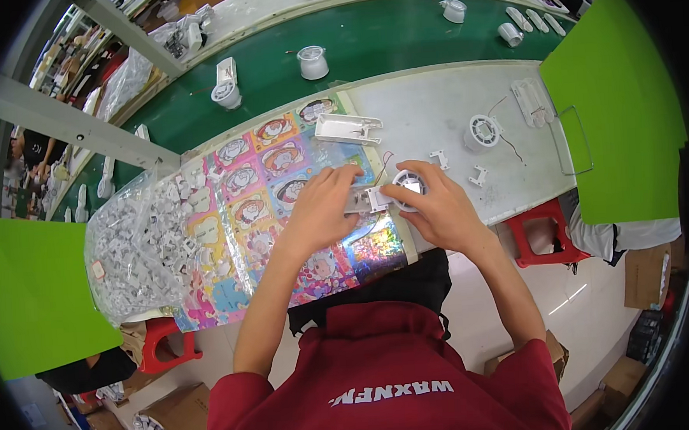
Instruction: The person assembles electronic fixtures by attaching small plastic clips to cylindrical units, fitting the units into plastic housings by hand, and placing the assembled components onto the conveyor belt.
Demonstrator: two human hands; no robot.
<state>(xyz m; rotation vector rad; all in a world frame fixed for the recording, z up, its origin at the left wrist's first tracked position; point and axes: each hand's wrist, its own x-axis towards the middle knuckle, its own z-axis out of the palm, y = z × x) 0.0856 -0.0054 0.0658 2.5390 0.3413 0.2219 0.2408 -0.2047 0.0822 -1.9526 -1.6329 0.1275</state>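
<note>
Over the patterned mat, my left hand [314, 214] closes around a white plastic handle piece [357, 201]. A small white bracket [377, 200] sits at the end of that piece, between my two hands. My right hand [447, 213] grips a round white fan housing [410, 187] with thumb and fingers, close against the bracket. Thin wires [387, 160] stick up beside the housing. Beyond my left hand lies an open white handle shell [348, 129]. Two loose white brackets [439, 160] rest to the right, near another round housing [482, 132] with trailing wires.
A clear bag of small white parts [140, 245] spreads at the left. Behind the table runs a green conveyor [382, 43] carrying several white housings and handles. Bright green panels [623, 107] flank both sides. A red stool [544, 236] stands at the right.
</note>
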